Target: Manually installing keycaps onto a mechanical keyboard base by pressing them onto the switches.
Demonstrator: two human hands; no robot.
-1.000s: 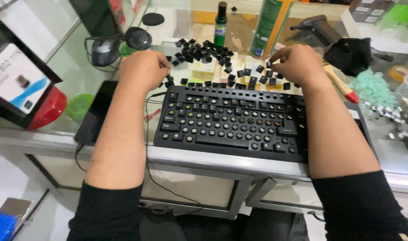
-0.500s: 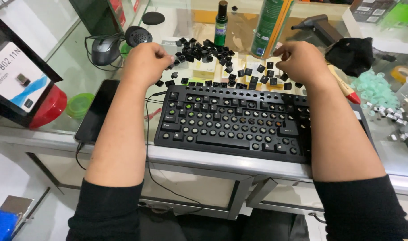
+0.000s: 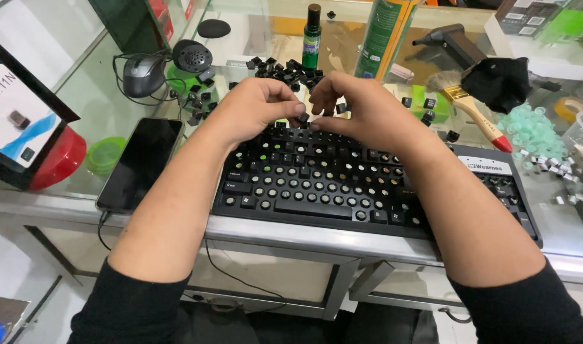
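Note:
A black keyboard (image 3: 342, 191) with most keycaps removed lies on the glass counter, its round switch stems showing. Loose black keycaps (image 3: 285, 67) are scattered behind it. My left hand (image 3: 253, 111) and my right hand (image 3: 368, 114) meet over the keyboard's top row, fingers curled and fingertips almost touching. The left fingertips pinch a small black keycap (image 3: 302, 116) at the keyboard's top edge. Another keycap (image 3: 340, 108) shows in the gap under my right fingers; whether they grip it is unclear.
A dark phone (image 3: 141, 162) lies left of the keyboard, with a mouse (image 3: 141, 73) and small round speaker (image 3: 190, 54) behind. A green bottle (image 3: 312, 28), spray can (image 3: 384, 38), paintbrush (image 3: 476, 114), black cloth (image 3: 498, 79), red bowl (image 3: 58, 162) and pale green rings (image 3: 530, 130) stand around.
Both hands have moved inward from the two sides of the keycap pile and now meet over the middle of the keyboard's top row.

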